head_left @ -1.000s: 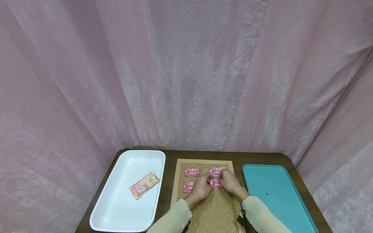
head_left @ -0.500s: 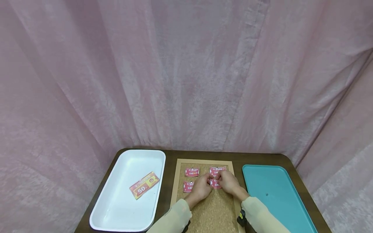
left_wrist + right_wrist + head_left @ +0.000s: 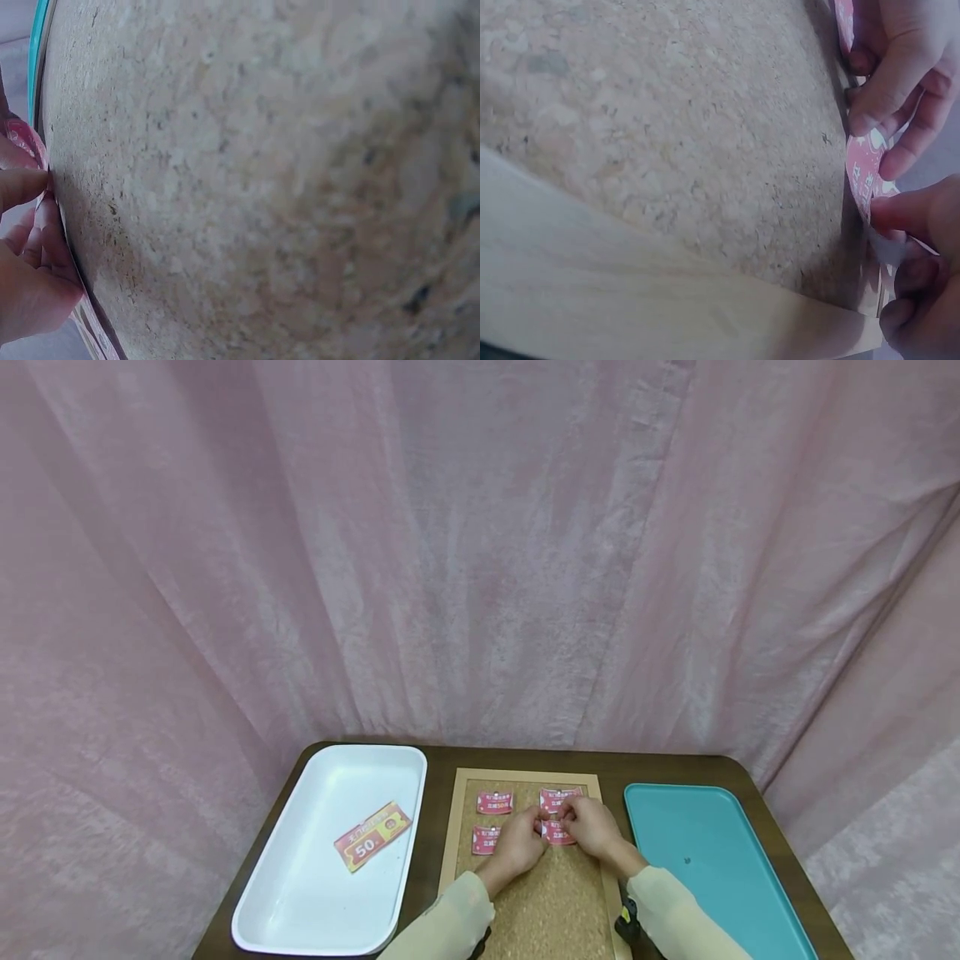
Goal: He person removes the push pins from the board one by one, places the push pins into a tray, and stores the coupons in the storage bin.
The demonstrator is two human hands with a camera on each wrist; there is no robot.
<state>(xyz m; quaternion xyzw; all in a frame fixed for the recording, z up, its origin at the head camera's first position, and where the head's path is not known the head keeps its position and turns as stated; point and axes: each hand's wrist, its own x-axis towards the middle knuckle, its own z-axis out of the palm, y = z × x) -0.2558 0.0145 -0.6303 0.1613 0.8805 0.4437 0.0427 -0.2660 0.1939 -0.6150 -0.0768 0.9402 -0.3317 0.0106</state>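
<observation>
Over the corkboard [image 3: 555,902], my left hand [image 3: 519,842] and right hand [image 3: 591,828] meet at a pink printed coupon [image 3: 557,833] in the lower right of a group. The left fingers pinch its left end, while the right thumb and fingertips grip its upper right part. In the right wrist view this coupon [image 3: 864,169] bends between both hands; whether a pin is under the fingers is hidden. Just above lies another pink coupon [image 3: 558,797], partly covered by the right fingers. Two more, an upper left coupon [image 3: 494,803] and a lower left coupon [image 3: 484,841], sit beside the left hand.
A white tray [image 3: 315,902] on the left holds a larger pink and yellow coupon [image 3: 372,836]. To the right is a teal tray [image 3: 720,852] with a tiny dark item in it. All stand on a dark table [image 3: 525,758] before a pink curtain [image 3: 480,568].
The right fingers have shifted slightly over the lower right coupon, so a bit more of its print shows than half a second ago. The left hand stays in place.
</observation>
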